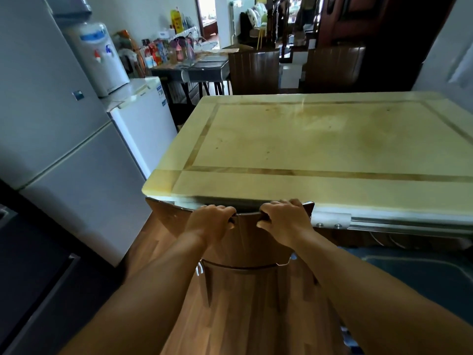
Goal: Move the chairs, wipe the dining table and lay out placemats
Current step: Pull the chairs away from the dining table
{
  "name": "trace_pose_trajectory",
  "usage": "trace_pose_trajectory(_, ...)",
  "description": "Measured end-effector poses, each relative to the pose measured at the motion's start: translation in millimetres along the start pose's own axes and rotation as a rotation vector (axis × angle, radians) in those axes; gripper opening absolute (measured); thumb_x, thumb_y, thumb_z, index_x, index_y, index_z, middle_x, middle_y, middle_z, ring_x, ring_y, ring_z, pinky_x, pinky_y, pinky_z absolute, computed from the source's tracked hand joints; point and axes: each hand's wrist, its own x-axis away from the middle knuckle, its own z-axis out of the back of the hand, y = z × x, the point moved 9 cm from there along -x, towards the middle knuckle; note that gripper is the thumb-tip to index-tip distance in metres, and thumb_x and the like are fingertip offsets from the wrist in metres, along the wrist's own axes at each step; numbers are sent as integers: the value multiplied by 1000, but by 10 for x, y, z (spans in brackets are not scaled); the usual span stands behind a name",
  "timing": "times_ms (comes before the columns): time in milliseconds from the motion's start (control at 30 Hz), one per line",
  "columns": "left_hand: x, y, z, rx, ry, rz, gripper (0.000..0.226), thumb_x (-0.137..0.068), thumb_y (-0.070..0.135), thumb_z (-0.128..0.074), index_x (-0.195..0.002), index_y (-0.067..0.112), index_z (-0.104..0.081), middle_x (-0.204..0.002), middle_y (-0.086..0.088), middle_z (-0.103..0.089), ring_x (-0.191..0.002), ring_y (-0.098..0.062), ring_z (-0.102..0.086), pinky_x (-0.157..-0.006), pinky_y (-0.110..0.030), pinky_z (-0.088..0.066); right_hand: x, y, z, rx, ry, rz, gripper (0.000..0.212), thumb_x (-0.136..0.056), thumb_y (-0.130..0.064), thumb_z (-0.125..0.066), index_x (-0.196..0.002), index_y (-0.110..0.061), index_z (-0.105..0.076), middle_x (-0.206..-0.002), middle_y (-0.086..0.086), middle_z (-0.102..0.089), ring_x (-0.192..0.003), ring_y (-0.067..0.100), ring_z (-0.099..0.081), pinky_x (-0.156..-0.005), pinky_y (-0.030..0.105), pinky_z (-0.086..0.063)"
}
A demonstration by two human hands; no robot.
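At the near edge of the pale yellow stone-topped dining table with its darker inlaid border [320,139], the head view shows both bare hands clamped on the top rail of a brown, curved-backed wooden chair [245,242] that is tucked in tight, its rail right against the tabletop's lip. The left hand [208,222] has its fingers curled over the rail, and the right hand [282,221] does the same just beside it, both closed firmly on the wood and holding nothing else. The chair back hangs directly below the two grips, between the forearms, so a pull would come straight toward the body. The likely snag is the rail or knuckles catching under the overhanging edge if the chair is lifted before it is drawn back; dragging it could also scuff the wooden plank floor [230,316] (the legs are out of sight, so their footing cannot be judged). Two more dark brown chairs [253,70] stand at the far side, untouched, and the tabletop carries no cloth and no placemats yet.
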Motion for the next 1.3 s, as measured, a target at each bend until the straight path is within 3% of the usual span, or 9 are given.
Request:
trace_pose_trajectory(433, -817, -409, 44, 13, 55, 42, 27, -91, 33, -49, -115, 24, -55, -118, -2, -63, -107, -27, -58, -92, -36, -39, -935, 211, -16, -12, 37, 2, 26, -90, -44, -52, -106, -25, -60, -109, -5, -64, -106, 19, -52, -98, 36, -25)
trace_pose_trajectory(567, -795, -481, 29, 143, 60, 137, 28, -88, 31, -56, -115, 24, -57, -116, -3, -64, -105, -26, -58, -88, -34, -43, -956, 219, -60, -35, -6, -42, 35, -89, -45, -52, -119, -28, -54, -119, -4, -61, -117, 19, -48, -102, 36, -23)
trace_pose_trajectory(633, -770, -510, 80, 335, 87, 201, 42, -84, 31, -63, -123, 24, -53, -122, -3, -61, -108, -23, -58, -90, -34, -46, -942, 214, -89, -130, -39, -85, 60, -84, -49, -57, -138, -34, -36, -142, -5, -45, -133, 20, -35, -108, 38, -17)
trace_pose_trajectory(700, -686, -421, 179, 481, 125, 209, 57, -80, 32, -67, -132, 26, -44, -130, -2, -55, -113, -20, -56, -92, -35, -47, -826, 173, -73, -224, -45, -106, 82, -81, -54, -59, -147, -39, -12, -157, -9, -17, -144, 18, -14, -114, 40, -8)
trace_pose_trajectory(767, -645, -338, 233, 531, 160, 205, 60, -83, 31, -65, -136, 27, -38, -135, -3, -50, -117, -21, -53, -94, -36, -47, -773, 124, -55, -257, 12, -109, 79, -85, -56, -51, -148, -38, -6, -158, -10, -8, -145, 16, -7, -116, 41, -6)
trace_pose_trajectory(933, -190, 138, 494, 604, 276, 118, 37, -93, 23, -49, -130, 19, -46, -126, -8, -55, -107, -18, -57, -87, -26, -45, -179, 52, 428, -375, 378, -152, 41, -98, -34, -39, -135, -19, -42, -137, 4, -50, -125, 22, -45, -103, 35, -31)
trace_pose_trajectory(1200, 781, 1355, 913, 619, 348, -56, 30, -95, 23, -45, -124, 19, -50, -121, -5, -56, -94, -9, -52, -80, -19, -41, 1358, 192, 1006, -396, 515, -243, 33, -98, -31, -38, -121, -13, -54, -119, 8, -61, -108, 22, -55, -92, 35, -43)
trace_pose_trajectory(1300, 1162, 1940, 1054, 639, 375, -120, 27, -93, 20, -46, -118, 16, -54, -118, -7, -59, -97, -16, -56, -80, -19, -37, 2098, 339, 1179, -384, 532, -293, 32, -98, -31, -39, -118, -11, -56, -115, 9, -62, -105, 22, -57, -90, 33, -42)
